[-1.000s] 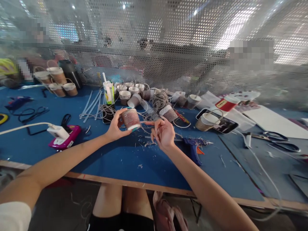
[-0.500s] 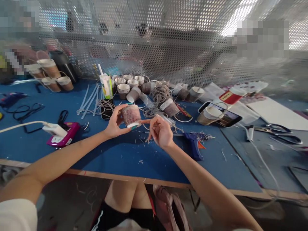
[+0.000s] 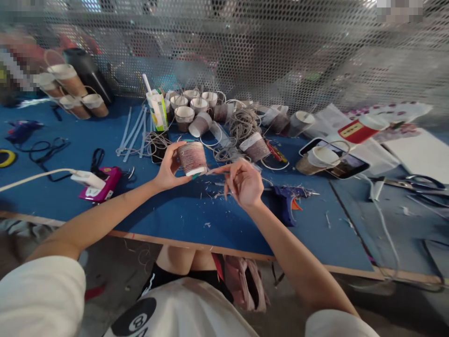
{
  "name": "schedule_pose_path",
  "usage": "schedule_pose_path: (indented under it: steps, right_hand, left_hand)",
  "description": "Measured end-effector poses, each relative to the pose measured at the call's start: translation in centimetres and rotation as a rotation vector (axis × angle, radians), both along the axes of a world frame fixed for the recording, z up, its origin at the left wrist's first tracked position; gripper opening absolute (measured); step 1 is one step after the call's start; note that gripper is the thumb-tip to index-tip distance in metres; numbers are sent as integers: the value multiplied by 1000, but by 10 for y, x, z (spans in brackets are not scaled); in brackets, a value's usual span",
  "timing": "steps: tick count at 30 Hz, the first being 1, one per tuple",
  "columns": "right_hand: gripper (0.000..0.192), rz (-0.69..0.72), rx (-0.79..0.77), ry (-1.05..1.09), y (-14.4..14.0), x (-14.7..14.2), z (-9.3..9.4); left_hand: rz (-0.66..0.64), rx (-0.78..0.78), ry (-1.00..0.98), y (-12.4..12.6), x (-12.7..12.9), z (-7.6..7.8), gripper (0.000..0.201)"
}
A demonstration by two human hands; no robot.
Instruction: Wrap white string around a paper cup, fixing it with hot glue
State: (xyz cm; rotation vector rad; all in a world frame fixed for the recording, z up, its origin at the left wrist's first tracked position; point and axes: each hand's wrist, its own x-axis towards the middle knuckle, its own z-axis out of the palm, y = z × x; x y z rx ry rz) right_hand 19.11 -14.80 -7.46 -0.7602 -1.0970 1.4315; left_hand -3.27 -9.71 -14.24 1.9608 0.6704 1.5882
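Note:
A paper cup (image 3: 192, 158) wrapped in brownish-pink cord is tilted on its side in my left hand (image 3: 169, 168), its white rim facing down and right. My left thumb is under it and the fingers go over the top. My right hand (image 3: 245, 183) is beside it, index finger stretched toward the cup's lower right edge, the other fingers loosely bent. A pale bit shows at that fingertip; whether it is cord or glue I cannot tell. A blue glue gun (image 3: 286, 203) lies just right of my right hand.
Behind stand several cord-wrapped cups (image 3: 184, 117), a heap of cord (image 3: 244, 122) and glue sticks (image 3: 134, 133). At left sits a magenta power strip (image 3: 105, 183) with a white plug. Rightward are a phone (image 3: 351, 164) with a cup before it and scissors (image 3: 419, 183). Perforated metal (image 3: 245, 61) closes the back.
My head view has tilted down, showing more of my shirt. My right hand has shifted slightly right, its index finger still at the cup's edge. The left hand keeps its hold.

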Motion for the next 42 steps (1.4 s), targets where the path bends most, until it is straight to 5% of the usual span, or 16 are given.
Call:
schedule_pose_path:
  steps: [3, 7, 12, 16, 18, 22, 26, 36, 42]
  right_hand:
    - [43, 183, -60, 1, -3, -4, 2]
    - [42, 149, -264, 40, 3, -1, 1]
    - [32, -146, -463, -36, 18, 10, -8]
    - [28, -500, -309, -30, 26, 14, -15]
    - [31, -548, -166, -44, 23, 14, -13]
    - [49, -188, 151, -147, 11, 7, -5]
    - [88, 188, 198, -245, 4, -1, -7]
    - [88, 204, 236, -327, 11, 0, -17]
    - [83, 79, 327, -469, 10, 2, -17]
  left_hand:
    - [4, -29, 23, -4, -1, 1, 88]
    - [-26, -28, 15, -6, -4, 5, 89]
    - [-54, -19, -27, -6, -5, 8, 87]
    - [-63, -72, -28, -5, -4, 7, 88]
    - [-85, -105, -41, -4, -4, 5, 90]
    - [-131, -145, -19, -4, -3, 3, 91]
    - [-143, -158, 25, -9, 0, 5, 91]
    - [-261, -97, 100, -9, 2, 7, 92]
    - [-91, -86, 214, -10, -3, 10, 100]
